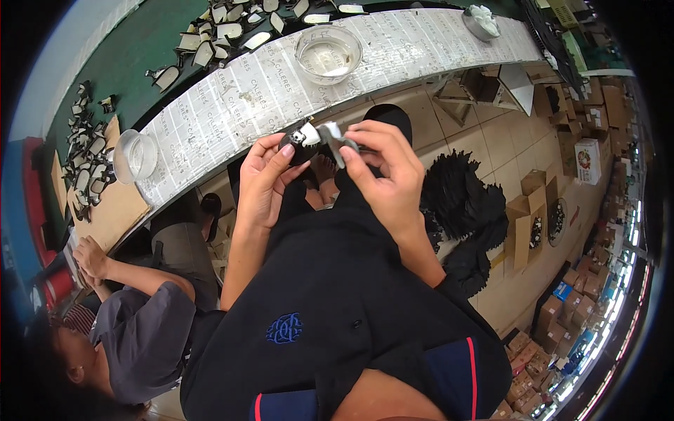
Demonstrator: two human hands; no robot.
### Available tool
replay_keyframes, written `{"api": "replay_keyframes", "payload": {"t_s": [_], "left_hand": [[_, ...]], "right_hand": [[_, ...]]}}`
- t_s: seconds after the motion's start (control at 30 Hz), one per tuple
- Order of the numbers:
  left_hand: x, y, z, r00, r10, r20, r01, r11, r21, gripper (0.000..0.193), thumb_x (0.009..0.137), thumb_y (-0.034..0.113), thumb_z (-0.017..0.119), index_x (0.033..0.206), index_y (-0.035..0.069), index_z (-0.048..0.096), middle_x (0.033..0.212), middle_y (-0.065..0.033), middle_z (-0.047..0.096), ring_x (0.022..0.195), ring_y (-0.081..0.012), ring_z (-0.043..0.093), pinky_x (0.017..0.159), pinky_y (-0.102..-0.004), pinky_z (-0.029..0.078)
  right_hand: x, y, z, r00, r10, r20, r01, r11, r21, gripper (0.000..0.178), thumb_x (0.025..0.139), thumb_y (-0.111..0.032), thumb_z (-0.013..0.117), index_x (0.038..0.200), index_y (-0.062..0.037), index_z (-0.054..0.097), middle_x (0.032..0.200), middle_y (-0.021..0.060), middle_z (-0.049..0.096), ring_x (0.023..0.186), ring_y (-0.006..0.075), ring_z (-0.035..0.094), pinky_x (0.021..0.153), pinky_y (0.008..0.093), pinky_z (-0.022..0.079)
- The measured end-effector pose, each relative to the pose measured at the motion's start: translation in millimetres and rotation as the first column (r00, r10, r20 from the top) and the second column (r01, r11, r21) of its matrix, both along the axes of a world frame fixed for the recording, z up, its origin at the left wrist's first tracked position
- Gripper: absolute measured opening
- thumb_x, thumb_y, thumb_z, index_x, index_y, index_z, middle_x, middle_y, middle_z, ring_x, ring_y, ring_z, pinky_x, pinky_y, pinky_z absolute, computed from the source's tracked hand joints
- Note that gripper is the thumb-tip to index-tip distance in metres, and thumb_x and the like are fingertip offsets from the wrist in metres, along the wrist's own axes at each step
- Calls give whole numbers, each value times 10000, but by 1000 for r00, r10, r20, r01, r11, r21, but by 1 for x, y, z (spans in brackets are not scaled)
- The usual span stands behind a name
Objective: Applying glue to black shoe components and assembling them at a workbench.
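My left hand (263, 175) holds a small black-and-white piece (305, 135) between thumb and fingers, above my lap, just off the table's near edge. My right hand (390, 172) grips a thin grey piece (337, 146) with a whitish top. The two pieces are held close together; whether they touch cannot be made out. Beyond my hands, a round transparent bowl (303, 62) stands on the table's paper cover (246, 98), with a pale piece inside. Many cream-faced, black-edged pieces (203, 54) lie heaped farther back on the green surface.
At left, small black pieces (91, 165) lie by cardboard (116, 210) and a tilted transparent bowl (137, 158). A co-worker (144, 330) sits there, hands on the table edge. A bowl with white crumpled material (482, 22) stands at far right. Black strips (460, 196) and open cartons (526, 217) cover floor at right.
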State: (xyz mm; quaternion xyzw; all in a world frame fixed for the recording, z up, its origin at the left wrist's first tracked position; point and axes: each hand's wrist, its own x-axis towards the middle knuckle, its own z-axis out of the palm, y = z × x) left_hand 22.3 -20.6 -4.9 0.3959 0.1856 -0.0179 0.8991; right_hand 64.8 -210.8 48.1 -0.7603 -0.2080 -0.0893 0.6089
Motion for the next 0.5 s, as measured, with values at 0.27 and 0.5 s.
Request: {"api": "replay_keyframes", "payload": {"t_s": [0.27,0.5], "left_hand": [[-2,1,-2,1000,0,0,0,999,32,264,976,102,633,1215,26,549,1078,-66,671,963,-153,688,886,-337,604],[-3,4,-4,1000,19,8,-19,1000,-17,264,967,48,632,1201,-12,527,1087,-107,671,990,-167,680,888,-359,606]], "right_hand": [[-1,6,-9,999,-13,47,19,991,-135,208,862,33,730,1062,49,674,1112,135,644,902,159,681,727,263,603],[12,-5,-8,986,-139,91,152,977,-152,194,882,66,696,1073,75,660,1150,141,634,937,154,673,763,260,608]]}}
